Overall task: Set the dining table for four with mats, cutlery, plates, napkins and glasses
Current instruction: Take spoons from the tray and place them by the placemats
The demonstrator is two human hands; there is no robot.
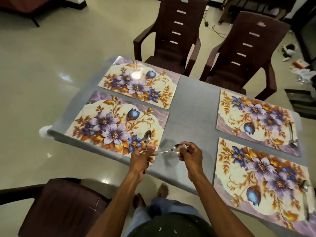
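Note:
Several floral place mats lie on the grey table (191, 103): a near left mat (109, 124), a far left mat (140, 81), a far right mat (256, 120) and a near right mat (261, 178). My left hand (142, 159) grips a steel spoon (147, 136) by its handle, bowl upward, over the near left mat's corner. My right hand (191, 156) pinches a second spoon (177, 148) at its bowl; its handle points toward my left hand. A spoon (292, 135) lies on the far right mat, and another (305, 187) on the near right mat.
Two dark brown plastic chairs (174, 31) (246, 48) stand at the far side of the table. A third chair (61, 206) is at my near left. Litter lies on the floor at the right. My feet show below the table edge.

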